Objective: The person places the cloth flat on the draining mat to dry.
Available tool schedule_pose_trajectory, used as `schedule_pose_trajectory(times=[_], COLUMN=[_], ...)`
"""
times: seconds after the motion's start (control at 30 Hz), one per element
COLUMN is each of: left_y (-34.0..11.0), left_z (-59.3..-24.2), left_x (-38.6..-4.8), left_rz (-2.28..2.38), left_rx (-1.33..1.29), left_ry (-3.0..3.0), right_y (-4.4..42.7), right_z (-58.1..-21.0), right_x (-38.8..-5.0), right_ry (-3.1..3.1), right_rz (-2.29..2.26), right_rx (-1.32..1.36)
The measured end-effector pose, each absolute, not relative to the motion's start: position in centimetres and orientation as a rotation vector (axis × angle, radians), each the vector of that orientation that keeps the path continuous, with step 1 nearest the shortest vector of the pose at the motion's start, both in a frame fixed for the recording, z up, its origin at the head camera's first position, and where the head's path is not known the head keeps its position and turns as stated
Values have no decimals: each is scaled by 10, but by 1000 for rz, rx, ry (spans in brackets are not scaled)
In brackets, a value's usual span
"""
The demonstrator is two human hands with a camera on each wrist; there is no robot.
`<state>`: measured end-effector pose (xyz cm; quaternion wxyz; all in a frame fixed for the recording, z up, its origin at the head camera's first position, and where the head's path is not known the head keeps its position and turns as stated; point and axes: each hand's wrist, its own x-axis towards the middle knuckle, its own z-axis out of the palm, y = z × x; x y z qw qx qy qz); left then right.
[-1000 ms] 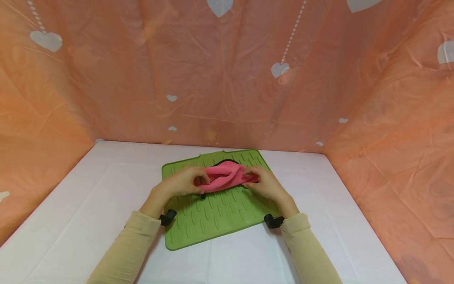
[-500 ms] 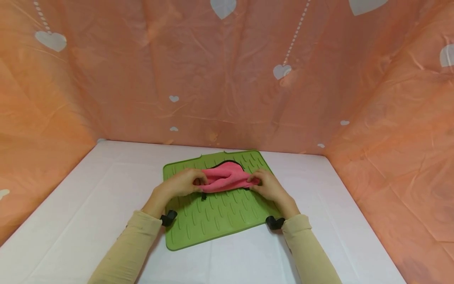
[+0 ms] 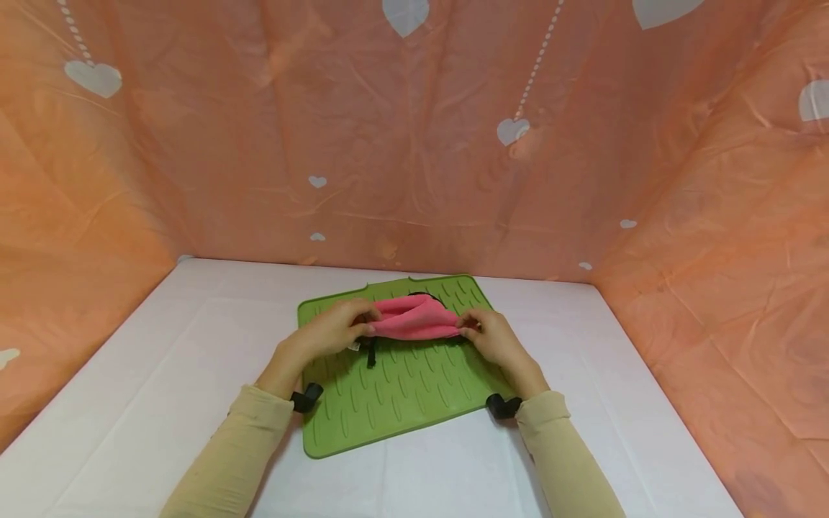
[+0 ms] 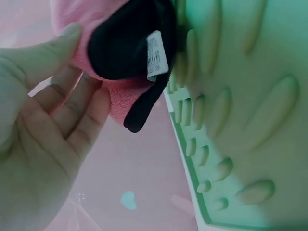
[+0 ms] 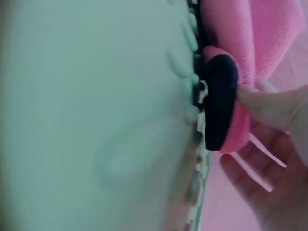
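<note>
Over the far half of a green mat, a pink cloth with black parts is held between a person's 2 hands: the left hand pinches the end toward the mat's left side, the right hand pinches the end toward its right. The step in hand looks like folding or shaping the cloth; the next move probably calls for 2 even grips while the folds settle. Compared with 0.5 seconds ago, the cloth's near edge lies closer to the mat's far edge, and more black strap shows.
</note>
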<state>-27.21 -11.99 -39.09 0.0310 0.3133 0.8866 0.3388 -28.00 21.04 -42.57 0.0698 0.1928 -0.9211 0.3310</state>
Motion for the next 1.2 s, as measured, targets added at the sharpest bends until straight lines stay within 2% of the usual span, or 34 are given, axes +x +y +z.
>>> schedule_pose_trajectory(times=[0.27,0.4,0.73,1.03,1.2], left_y=[-115,-112,-103,-104,-115], left_z=[-374,-367,-388,-393,-389], left_x=[-267,-263,-266,-268,-270], left_rz=[1306,1280,1025,1070,1137], left_rx=[1083,1126,1162,1115,1039], left_ry=[2766,2747,2611,2529,2539], right_y=[216,221,231,240,241], right_z=[-406,-403,-420,-398,-393], right_x=[-277,-277,-278,-269,-265], right_ry=[-2510,-2513,-2786,-2857,-3007], right_rz=[1162,1182,1063,1089,1141], right_rx=[467,458,547,574,689])
